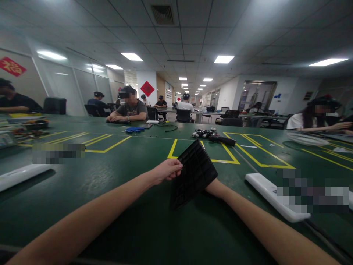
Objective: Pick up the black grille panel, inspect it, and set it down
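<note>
A flat black rectangular panel (pixel 194 173) with a faint grid pattern is tilted up in front of me, above the green table (pixel 124 213). My right hand (pixel 215 188) holds the panel from behind at its lower right; the fingers are hidden by it. At the panel's left edge, my left hand (pixel 169 169) is closed in a pinch, fingertips over the grid face. Whatever lies between those fingertips is too small to make out.
White power strips (pixel 275 197) lie to the right and left. Beyond the panel sit a bundle of dark cables (pixel 205 133), yellow tape outlines (pixel 204 160) and a blue item (pixel 135 130). Across the table a person (pixel 131 106) sits; another person (pixel 314 114) is at the right.
</note>
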Action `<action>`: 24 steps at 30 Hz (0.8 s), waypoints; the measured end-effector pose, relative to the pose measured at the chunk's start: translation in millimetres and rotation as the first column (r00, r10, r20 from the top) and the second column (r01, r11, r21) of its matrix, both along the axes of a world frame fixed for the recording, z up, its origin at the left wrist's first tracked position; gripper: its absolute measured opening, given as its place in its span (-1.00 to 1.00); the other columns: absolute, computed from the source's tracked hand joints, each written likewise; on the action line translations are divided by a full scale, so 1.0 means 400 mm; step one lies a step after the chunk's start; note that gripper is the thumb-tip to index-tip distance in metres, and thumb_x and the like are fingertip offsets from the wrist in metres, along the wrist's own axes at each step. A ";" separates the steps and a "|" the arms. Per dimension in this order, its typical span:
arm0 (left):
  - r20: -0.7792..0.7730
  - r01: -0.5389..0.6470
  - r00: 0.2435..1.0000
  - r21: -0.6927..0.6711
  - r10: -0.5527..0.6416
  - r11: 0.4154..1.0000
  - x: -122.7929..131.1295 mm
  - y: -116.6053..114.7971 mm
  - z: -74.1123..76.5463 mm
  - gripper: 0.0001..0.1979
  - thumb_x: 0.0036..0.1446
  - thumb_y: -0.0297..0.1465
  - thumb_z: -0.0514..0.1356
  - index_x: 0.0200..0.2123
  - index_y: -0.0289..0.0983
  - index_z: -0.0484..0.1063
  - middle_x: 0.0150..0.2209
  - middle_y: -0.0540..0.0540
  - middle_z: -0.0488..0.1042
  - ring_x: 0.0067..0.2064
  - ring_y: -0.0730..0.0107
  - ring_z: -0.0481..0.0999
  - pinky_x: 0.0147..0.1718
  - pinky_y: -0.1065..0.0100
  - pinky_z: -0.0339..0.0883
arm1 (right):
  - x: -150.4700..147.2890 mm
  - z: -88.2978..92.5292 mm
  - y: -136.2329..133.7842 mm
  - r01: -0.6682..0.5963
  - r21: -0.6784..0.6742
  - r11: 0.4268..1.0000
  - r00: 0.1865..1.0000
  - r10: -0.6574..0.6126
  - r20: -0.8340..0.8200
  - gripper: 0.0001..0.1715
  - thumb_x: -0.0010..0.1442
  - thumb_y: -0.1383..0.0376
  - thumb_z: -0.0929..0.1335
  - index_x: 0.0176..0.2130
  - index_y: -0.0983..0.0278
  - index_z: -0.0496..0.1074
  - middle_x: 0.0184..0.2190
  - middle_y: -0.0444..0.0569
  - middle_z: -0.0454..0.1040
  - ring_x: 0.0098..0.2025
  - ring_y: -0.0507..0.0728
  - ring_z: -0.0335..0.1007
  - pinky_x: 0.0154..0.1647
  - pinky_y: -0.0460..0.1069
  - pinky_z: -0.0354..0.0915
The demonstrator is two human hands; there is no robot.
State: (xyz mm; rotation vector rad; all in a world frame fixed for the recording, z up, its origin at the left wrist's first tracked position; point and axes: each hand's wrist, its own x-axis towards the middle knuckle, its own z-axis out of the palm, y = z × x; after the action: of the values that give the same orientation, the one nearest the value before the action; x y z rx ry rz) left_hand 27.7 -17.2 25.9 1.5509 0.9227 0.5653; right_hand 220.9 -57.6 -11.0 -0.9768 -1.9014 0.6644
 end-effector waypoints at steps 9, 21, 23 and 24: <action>-0.133 -0.016 0.991 0.138 0.034 0.990 0.014 -0.005 -0.007 -0.68 -0.02 -0.12 0.12 -0.41 -0.26 0.16 -0.67 0.15 0.22 -0.69 0.65 0.05 -0.68 0.53 -0.16 | 0.002 -0.020 0.031 -0.074 0.120 0.990 0.994 0.064 0.084 -0.60 0.15 0.25 0.25 0.00 0.19 0.36 0.02 -0.08 0.39 0.14 0.18 0.17 0.20 0.14 0.06; -0.318 0.137 0.948 0.438 0.011 0.889 -0.014 0.001 -0.003 -0.79 0.06 -0.23 0.04 -0.46 -0.26 0.24 -0.63 0.07 0.31 -0.54 0.47 0.28 -0.52 0.45 0.11 | -0.013 -0.013 0.007 -0.013 0.105 0.994 0.998 0.007 0.060 -0.58 0.13 0.20 0.27 -0.01 0.19 0.37 0.04 -0.06 0.37 0.12 0.22 0.18 0.18 0.17 0.08; -0.323 0.165 0.946 0.433 -0.018 0.886 -0.017 0.005 -0.001 -0.81 0.05 -0.26 0.06 -0.48 -0.26 0.25 -0.63 0.08 0.28 -0.54 0.48 0.28 -0.51 0.45 0.12 | -0.011 -0.014 0.008 -0.011 0.105 0.994 0.998 0.004 0.064 -0.60 0.12 0.20 0.27 -0.02 0.18 0.38 0.03 -0.07 0.38 0.12 0.22 0.19 0.18 0.17 0.08; -0.326 0.163 0.945 0.439 -0.013 0.884 -0.017 0.006 -0.002 -0.78 0.07 -0.25 0.04 -0.50 -0.26 0.24 -0.64 0.08 0.26 -0.54 0.48 0.26 -0.51 0.45 0.12 | -0.010 -0.014 0.007 -0.009 0.111 0.994 0.998 0.002 0.065 -0.60 0.13 0.21 0.27 -0.02 0.19 0.38 0.03 -0.06 0.37 0.12 0.22 0.19 0.18 0.17 0.08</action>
State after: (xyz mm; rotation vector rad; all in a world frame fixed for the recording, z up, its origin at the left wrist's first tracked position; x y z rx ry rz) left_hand 21.1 -14.9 25.1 2.1533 0.9936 0.5006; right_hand 217.1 -54.7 -16.7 -0.9325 -1.9764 0.5295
